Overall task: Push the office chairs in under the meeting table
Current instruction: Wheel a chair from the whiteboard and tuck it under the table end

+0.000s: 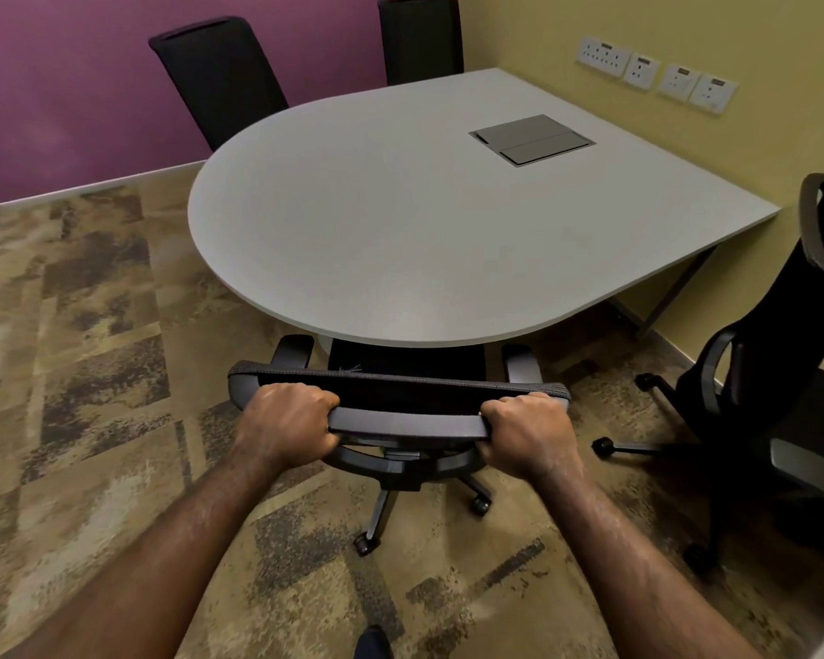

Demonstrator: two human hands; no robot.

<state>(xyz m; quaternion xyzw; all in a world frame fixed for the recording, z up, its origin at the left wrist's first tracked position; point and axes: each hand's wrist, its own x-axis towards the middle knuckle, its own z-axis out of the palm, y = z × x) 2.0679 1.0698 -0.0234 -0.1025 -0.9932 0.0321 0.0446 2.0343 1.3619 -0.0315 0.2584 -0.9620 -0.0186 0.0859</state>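
Observation:
A black office chair (403, 423) stands right in front of me, its seat partly under the rounded near edge of the grey meeting table (377, 230). My left hand (289, 420) grips the left end of the chair's top rail and my right hand (526, 432) grips the right end. Both armrests sit just at the table's edge. Two more black chairs stand at the far side, one at the back left (220, 78) and one at the back middle (422, 38), both close against the table. Another black chair (776, 373) stands away from the table at the right.
A metal cable box (531, 139) is set into the tabletop. Wall sockets (657, 73) line the yellow wall behind the table. A purple wall runs along the back left. Patterned brown carpet (91, 373) covers the floor at the left and in front.

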